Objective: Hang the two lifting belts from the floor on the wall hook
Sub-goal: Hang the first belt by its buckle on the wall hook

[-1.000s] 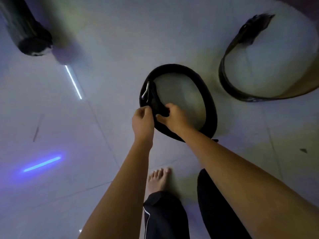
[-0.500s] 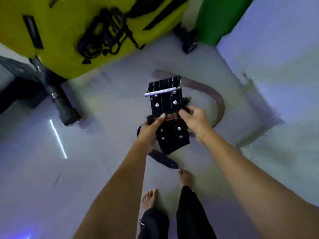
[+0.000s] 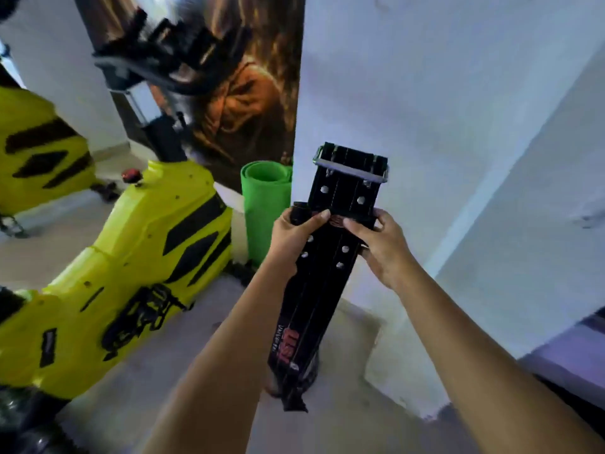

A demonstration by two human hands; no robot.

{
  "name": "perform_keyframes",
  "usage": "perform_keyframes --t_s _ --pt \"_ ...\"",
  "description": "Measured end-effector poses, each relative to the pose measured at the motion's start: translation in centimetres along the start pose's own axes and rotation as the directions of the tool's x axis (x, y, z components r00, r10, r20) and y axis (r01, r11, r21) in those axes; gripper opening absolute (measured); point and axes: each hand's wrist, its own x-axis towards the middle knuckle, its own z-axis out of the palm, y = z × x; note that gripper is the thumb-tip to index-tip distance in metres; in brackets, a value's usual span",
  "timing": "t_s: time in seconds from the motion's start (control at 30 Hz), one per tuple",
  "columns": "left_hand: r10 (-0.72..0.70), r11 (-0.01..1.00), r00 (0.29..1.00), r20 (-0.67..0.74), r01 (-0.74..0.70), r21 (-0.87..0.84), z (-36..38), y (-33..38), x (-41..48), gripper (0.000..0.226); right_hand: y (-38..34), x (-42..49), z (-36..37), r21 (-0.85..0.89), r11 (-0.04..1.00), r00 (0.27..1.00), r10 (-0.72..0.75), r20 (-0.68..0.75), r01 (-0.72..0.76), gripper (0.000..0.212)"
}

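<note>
I hold a black lifting belt (image 3: 327,280) upright in front of me, its metal buckle (image 3: 352,170) at the top and the strap hanging down with red lettering near the bottom. My left hand (image 3: 294,234) grips its left edge just below the buckle, and my right hand (image 3: 381,244) grips the right edge at the same height. The white wall (image 3: 425,109) stands right behind the belt. The second belt is out of sight. A small fitting (image 3: 589,219) shows on the wall at far right, too blurred to identify.
A bright yellow exercise bike (image 3: 131,257) fills the left side, its black handlebars (image 3: 170,50) up top. A rolled green mat (image 3: 266,204) stands by the wall corner, a dark poster (image 3: 242,93) behind it. A white ledge (image 3: 402,365) juts out at floor level on the right.
I have lifted the black belt off the floor with both hands and raised it upright toward the wall. My view has swung up from the floor to the wall and bike.
</note>
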Motion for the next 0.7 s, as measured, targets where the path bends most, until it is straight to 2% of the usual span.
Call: perform_keyframes --t_s 0.1,0.2,0.27,0.4,0.5,0.6,0.7 --pt "0.105 0.994 0.984 0.141 -0.105 -0.012 6.5 5.0 -0.9 0.045 -6.1 -2.2 -3.9 0.058 0.996 0.994 -0.056 -0.097 0.062 0.042" --pt "0.196 0.981 0.943 0.270 -0.184 -0.068 12.5 8.7 -2.2 0.022 -11.2 -4.2 -6.9 0.135 0.982 0.988 -0.121 -0.097 0.133 0.035" --pt "0.266 0.964 0.899 0.348 -0.241 -0.115 16.5 10.9 -3.4 0.016 -14.8 -5.6 -9.0 0.164 0.963 0.968 -0.185 -0.168 0.213 0.027" --pt "0.376 0.924 0.809 0.452 -0.364 -0.119 23.5 14.5 -6.5 0.029 -21.4 -7.9 -13.5 0.188 0.912 0.887 -0.278 -0.368 0.364 0.031" --pt "0.368 0.915 0.749 0.551 -0.396 -0.072 27.1 14.3 -8.5 0.030 -25.9 -9.9 -16.8 0.137 0.887 0.817 -0.333 -0.471 0.441 0.014" --pt "0.314 0.917 0.686 0.656 -0.399 -0.022 30.1 13.5 -10.1 0.034 -29.0 -11.7 -20.0 0.080 0.869 0.755 -0.374 -0.539 0.488 0.011" --pt "0.371 0.887 0.636 0.677 -0.458 -0.057 33.5 15.5 -11.3 0.033 -30.8 -13.2 -22.2 0.029 0.852 0.717 -0.422 -0.555 0.523 0.009"
